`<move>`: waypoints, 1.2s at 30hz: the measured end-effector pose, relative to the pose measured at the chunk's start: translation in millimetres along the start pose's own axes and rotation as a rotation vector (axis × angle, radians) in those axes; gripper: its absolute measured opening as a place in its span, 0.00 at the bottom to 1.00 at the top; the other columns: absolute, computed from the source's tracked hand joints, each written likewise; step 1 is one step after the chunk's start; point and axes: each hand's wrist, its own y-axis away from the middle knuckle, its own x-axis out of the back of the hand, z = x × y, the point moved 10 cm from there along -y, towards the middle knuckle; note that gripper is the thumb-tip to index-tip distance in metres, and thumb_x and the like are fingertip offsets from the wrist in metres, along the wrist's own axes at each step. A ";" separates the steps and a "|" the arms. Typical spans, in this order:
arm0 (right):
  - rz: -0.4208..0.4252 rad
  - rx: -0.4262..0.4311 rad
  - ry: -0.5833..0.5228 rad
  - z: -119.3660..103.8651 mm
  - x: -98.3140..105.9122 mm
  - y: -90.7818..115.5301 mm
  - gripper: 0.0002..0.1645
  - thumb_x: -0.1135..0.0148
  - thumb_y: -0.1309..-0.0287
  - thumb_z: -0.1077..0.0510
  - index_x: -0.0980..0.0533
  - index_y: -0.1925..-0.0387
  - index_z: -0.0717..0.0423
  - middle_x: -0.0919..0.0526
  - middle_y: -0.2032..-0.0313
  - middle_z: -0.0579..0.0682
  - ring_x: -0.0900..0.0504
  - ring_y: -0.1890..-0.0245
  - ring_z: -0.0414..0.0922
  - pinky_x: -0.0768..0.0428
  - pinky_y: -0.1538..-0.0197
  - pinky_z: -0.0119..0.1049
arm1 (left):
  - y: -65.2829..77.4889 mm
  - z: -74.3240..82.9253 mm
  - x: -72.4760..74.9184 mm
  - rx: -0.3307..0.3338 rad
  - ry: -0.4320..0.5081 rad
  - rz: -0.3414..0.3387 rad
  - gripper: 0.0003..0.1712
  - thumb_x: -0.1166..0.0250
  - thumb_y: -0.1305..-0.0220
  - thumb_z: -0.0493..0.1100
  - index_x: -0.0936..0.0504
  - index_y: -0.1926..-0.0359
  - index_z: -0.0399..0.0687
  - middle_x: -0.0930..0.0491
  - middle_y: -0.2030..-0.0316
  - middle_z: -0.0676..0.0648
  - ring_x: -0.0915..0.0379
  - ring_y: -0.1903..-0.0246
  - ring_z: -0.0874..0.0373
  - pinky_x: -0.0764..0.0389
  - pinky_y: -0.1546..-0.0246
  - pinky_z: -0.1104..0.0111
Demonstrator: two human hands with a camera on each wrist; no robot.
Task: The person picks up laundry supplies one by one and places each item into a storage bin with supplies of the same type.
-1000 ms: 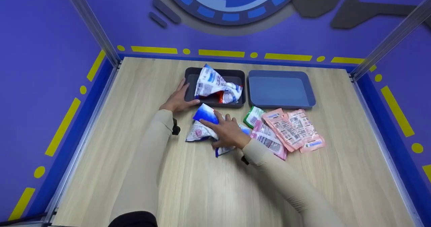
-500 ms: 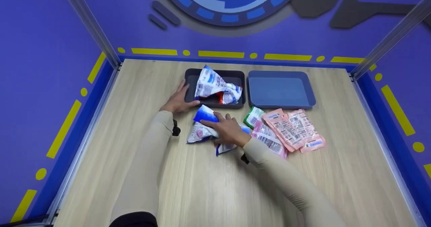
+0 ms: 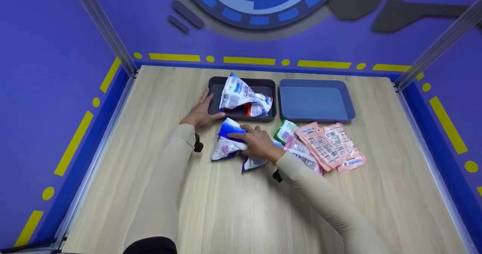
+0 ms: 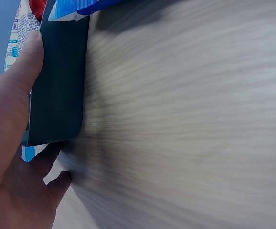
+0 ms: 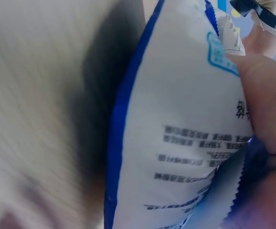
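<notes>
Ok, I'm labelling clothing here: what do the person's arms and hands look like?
The left sleeve and right sleeve are beige and reach the wrists. The left wrist device and right wrist device are black. The left hand and right hand are ungloved.

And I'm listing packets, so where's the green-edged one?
In the head view, the green-edged packet lies right of the right hand, just below the blue-grey tray, beside the pink packets.

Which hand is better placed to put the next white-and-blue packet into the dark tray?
Probably the right hand: it grips a white-and-blue packet in front of the dark tray. The left hand holds no packet and touches the tray's corner.
</notes>
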 end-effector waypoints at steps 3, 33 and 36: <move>0.016 0.010 -0.017 1.3 2.2 0.3 0.42 0.25 0.44 0.55 0.28 0.28 0.35 0.31 0.29 0.63 0.23 0.46 0.67 0.20 0.52 0.63 | -0.6 -0.4 -0.9 0.002 0.000 0.000 0.61 0.34 0.35 0.68 0.57 0.17 0.47 0.73 0.18 0.48 0.65 0.20 0.44 0.50 0.22 0.50; 0.158 0.053 -0.141 6.5 34.8 17.2 0.40 0.35 0.39 0.64 0.29 0.26 0.41 0.28 0.31 0.64 0.21 0.40 0.60 0.16 0.51 0.55 | -1.1 0.2 -0.7 -0.005 0.022 -0.002 0.61 0.34 0.36 0.68 0.56 0.17 0.45 0.72 0.18 0.47 0.64 0.20 0.44 0.50 0.22 0.49; 0.175 0.042 -0.137 9.1 40.2 18.2 0.39 0.35 0.39 0.64 0.29 0.27 0.41 0.27 0.32 0.64 0.20 0.42 0.60 0.16 0.51 0.56 | -2.3 -0.5 -0.3 -0.003 0.013 0.003 0.61 0.34 0.36 0.68 0.55 0.17 0.45 0.72 0.17 0.47 0.64 0.20 0.44 0.50 0.22 0.49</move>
